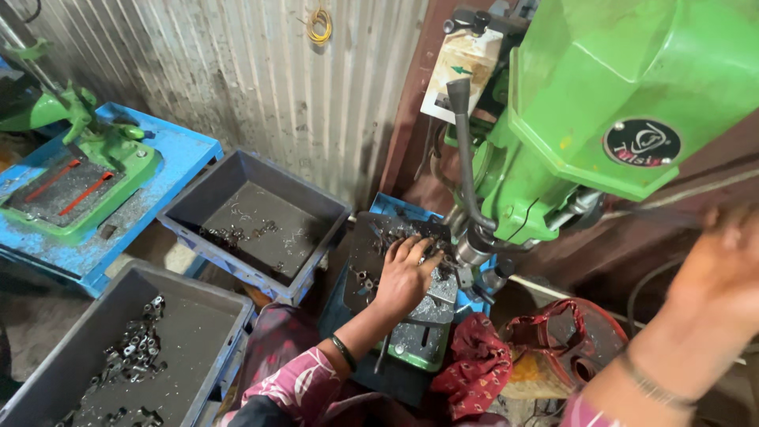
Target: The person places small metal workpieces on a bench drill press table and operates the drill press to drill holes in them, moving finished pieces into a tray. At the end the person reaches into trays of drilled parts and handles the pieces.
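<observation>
My left hand [405, 275] rests on the metal work table [431, 312] of a green drill press [609, 111], fingers curled over small dark metal parts [370, 278] lying beside the spindle [474, 249]. Whether it pinches a part I cannot tell. My right hand [715, 265] is raised at the right edge, blurred, near the press's thin feed handle [664, 215]; its grip on the handle is unclear. A bangle sits on each wrist.
Two grey plastic bins stand to the left: the far bin [186, 207] holds a few small metal pieces, the near bin [103, 316] holds several. A second green machine [79, 170] sits on a blue stand. Red cloth [478, 368] lies below the press. Corrugated metal wall behind.
</observation>
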